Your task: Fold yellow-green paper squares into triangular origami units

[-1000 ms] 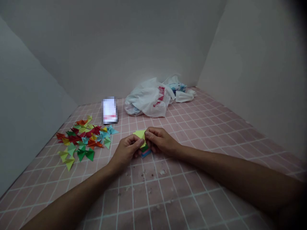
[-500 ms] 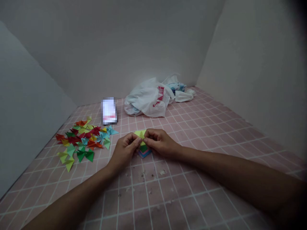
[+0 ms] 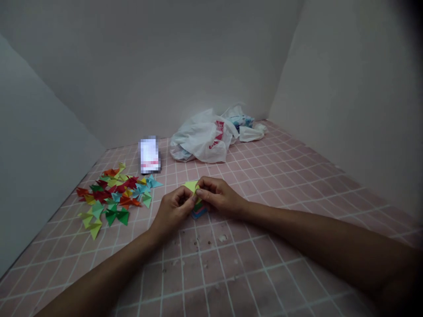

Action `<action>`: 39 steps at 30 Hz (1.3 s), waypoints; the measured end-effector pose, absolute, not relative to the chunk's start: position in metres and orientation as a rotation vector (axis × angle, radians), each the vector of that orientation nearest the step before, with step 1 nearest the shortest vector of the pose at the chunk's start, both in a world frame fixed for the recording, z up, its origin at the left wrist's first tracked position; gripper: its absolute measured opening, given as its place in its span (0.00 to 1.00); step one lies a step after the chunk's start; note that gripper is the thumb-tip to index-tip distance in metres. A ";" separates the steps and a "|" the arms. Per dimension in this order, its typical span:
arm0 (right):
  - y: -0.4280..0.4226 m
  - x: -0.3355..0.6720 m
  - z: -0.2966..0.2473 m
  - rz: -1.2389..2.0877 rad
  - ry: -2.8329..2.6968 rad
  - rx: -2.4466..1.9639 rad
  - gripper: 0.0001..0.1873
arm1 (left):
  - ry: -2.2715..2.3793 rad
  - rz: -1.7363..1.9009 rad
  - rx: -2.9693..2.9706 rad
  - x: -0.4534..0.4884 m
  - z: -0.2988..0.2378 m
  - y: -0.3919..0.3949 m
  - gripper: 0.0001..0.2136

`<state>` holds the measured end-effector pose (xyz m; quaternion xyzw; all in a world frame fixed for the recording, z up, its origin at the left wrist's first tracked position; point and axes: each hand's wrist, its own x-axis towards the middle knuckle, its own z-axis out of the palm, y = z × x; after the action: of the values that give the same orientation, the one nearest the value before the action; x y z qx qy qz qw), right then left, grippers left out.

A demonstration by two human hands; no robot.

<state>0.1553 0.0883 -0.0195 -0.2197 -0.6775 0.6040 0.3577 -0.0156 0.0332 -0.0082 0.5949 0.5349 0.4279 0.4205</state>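
pink white-gridded surface (image 3: 280, 176) | grey back wall (image 3: 185, 61) | near wall: crumpled white bag (image 3: 194, 136), red print | left of bag: lit, pixelated screen (image 3: 150, 152)

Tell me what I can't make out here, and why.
In the head view:
Part of the yellow paper: behind the left hand and right hand.
What the bright screen shows: blurred into blocks.
What the white bag holds: hidden by its crumpled plastic.
Rest of the left forearm: cut off by the bottom edge.
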 end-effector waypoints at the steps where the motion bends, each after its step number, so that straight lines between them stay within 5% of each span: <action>1: 0.089 0.156 -0.019 1.521 -1.769 -0.584 0.13 | 1.322 1.041 1.501 -0.015 -0.008 0.033 0.13; 18: 0.077 0.154 -0.013 1.016 -1.855 -0.744 0.17 | 1.267 0.997 1.445 -0.009 -0.004 0.024 0.15; 39: 0.083 0.153 -0.016 1.601 -1.541 -0.683 0.13 | 1.334 1.027 1.566 -0.017 -0.006 0.025 0.14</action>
<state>0.1529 0.0831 -0.0158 -0.2696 -0.6084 0.6321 0.3970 -0.0174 0.0255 -0.0055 0.6217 0.5296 0.4077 0.4085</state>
